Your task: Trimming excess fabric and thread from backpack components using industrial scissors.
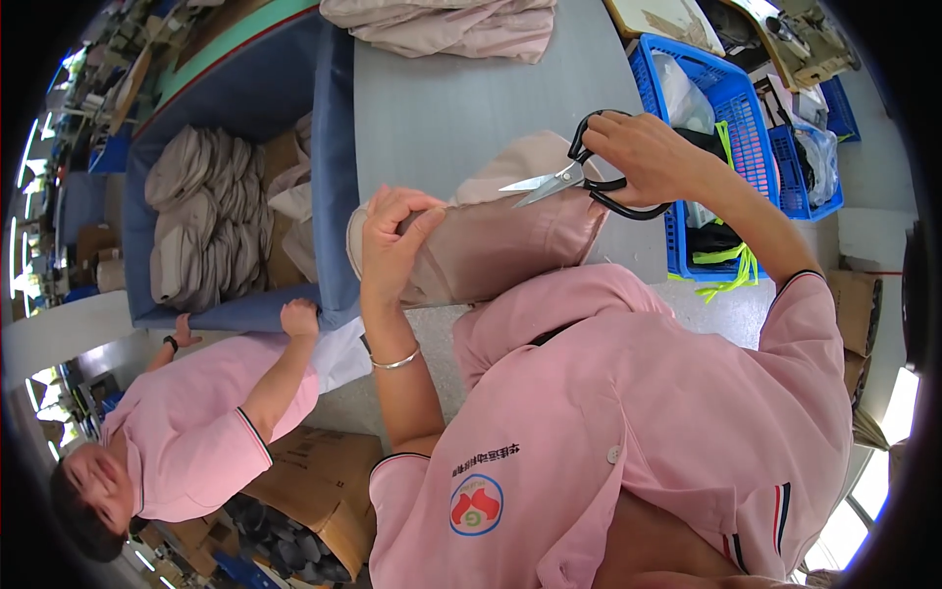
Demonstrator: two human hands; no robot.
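Observation:
A beige-pink sewn fabric piece [491,240] lies folded at the near edge of the grey table, partly over my lap. My left hand [394,231] pinches its upper left edge between thumb and fingers. In my right hand [643,157] is a pair of scissors [562,184] with black handles, fingers through the loops. The blades stand apart and point left, over the fabric's upper edge. Between the blade tips and my left hand is a short gap. Whether the blades touch the cloth I cannot tell.
More beige fabric [451,25] is heaped at the table's far end. Left stands a blue padded bin [337,147] with stacked beige pieces [201,216]. A co-worker [196,412] has both hands at its edge. Right of the table are blue plastic baskets [721,83] with bags and neon-yellow cords.

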